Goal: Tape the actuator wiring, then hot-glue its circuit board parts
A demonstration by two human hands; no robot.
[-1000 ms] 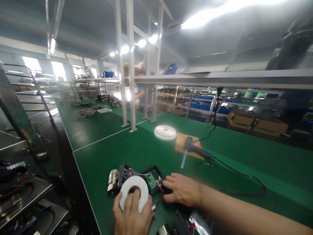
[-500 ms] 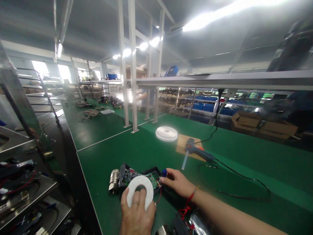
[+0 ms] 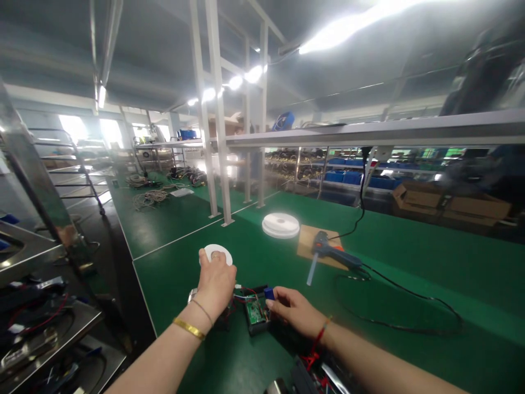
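My left hand (image 3: 216, 279) grips a roll of white tape (image 3: 226, 253), fingertips in its centre hole and over its edge. It is over the bench, beyond the opened black housing. My right hand (image 3: 293, 312) pinches a small blue block (image 3: 268, 294) at the right edge of that housing. Inside the housing lies a green circuit board (image 3: 255, 312), with thin red wires running leftward from it. A metal fitting (image 3: 192, 294) shows beside my left wrist, and the parts between are hidden by that hand. Another dark unit (image 3: 305, 375) lies below my right forearm.
A stack of white discs (image 3: 281, 225) sits further back. The glue gun (image 3: 334, 251) rests on a cardboard sheet (image 3: 307, 241), its cord (image 3: 414, 295) looping to the right. White shelf posts (image 3: 221, 164) rise from the green bench (image 3: 172, 230). A metal rack (image 3: 77, 328) holds units at left.
My left hand has carried the tape roll forward and left, off the housing, uncovering the circuit board and wires. My right hand still pinches the blue block, shifted slightly left.
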